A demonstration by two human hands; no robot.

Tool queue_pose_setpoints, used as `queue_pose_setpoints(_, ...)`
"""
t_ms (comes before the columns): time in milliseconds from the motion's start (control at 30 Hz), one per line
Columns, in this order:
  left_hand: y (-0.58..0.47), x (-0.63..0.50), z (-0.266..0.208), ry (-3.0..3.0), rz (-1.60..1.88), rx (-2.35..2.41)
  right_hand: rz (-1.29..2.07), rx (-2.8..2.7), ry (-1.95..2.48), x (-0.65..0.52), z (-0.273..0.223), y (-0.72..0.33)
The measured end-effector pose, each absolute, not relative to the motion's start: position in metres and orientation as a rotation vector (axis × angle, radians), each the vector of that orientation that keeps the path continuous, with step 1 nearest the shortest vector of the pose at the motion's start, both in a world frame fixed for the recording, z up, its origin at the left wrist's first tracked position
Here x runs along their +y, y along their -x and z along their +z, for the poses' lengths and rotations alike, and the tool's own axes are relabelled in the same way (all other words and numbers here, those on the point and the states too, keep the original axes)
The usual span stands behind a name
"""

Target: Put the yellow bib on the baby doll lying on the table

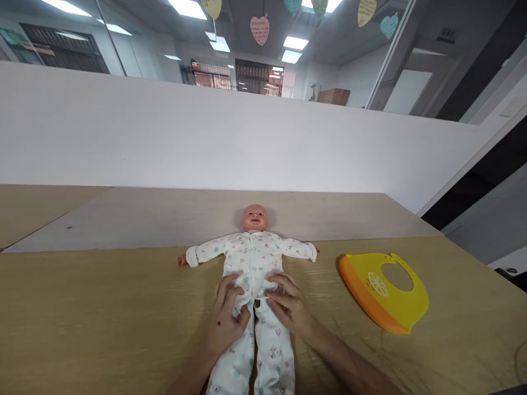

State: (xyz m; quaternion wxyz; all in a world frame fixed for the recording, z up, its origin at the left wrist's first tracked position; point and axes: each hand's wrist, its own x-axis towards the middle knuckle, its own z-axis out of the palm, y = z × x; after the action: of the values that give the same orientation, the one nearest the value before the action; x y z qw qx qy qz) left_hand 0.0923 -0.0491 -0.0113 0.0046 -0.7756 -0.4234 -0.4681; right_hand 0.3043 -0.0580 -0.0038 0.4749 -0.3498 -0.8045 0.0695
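Observation:
A baby doll (254,218) lies on its back with its head away from me and its arms stretched out. It wears a white printed sleepsuit (252,258), parted below the waist, where a small dark spot shows between the legs. My left hand (228,318) rests on the suit at the doll's hip, fingers bent and apart. On the other hip lies my right hand (291,308), its fingers spread over the cloth near the lower front edge. Neither hand visibly grips a fold. The doll's feet are cut off by the frame's bottom.
A yellow silicone bib (391,291) with an orange pocket lies to the right on the wooden table (102,312). Behind the table rises a white wall (230,137), with glass above it and paper hearts, including a pink heart (259,30), hanging there.

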Motion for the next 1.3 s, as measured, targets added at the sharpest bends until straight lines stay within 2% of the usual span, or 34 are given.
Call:
queue_pose_setpoints(467,-0.097,-0.051,-0.004,2.404,-1.471,-1.167,0.384,-1.78,0.88,-0.056,-0.008,-0.295)
queue_pose_setpoints(867,-0.095,-0.051,-0.001,2.441,-1.415,-1.091,0.184,-1.928,0.859,-0.061,-0.007,-0.296)
queue_pose_setpoints(1300,-0.092,-0.048,0.0,2.526,-1.189,-0.965,0.17,-1.951,0.866,-0.06,-0.004,-0.297)
